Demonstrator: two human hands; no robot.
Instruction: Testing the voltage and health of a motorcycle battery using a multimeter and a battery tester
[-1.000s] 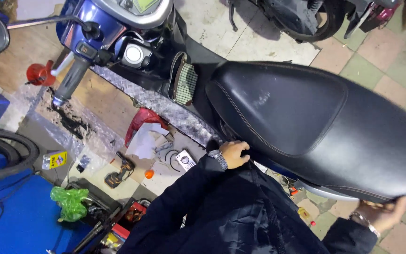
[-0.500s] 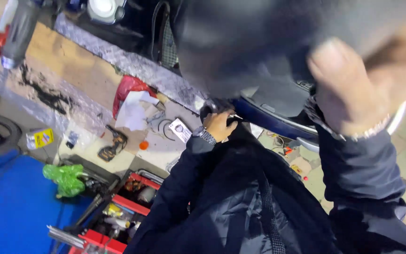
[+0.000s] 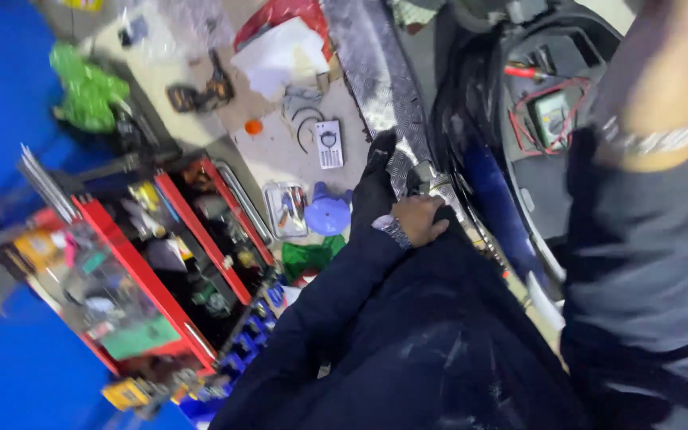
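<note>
Our left hand [image 3: 422, 220] rests on the scooter's blue side panel [image 3: 497, 209], fingers curled at its edge; our right hand [image 3: 662, 87] is raised and blurred, grip unclear; the open compartment [image 3: 547, 111] shows wiring; steadying comes first, we judge.

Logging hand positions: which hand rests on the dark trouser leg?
The left hand, wearing a watch, rests there; the right hand is raised, blurred, at the frame's top edge.
</note>
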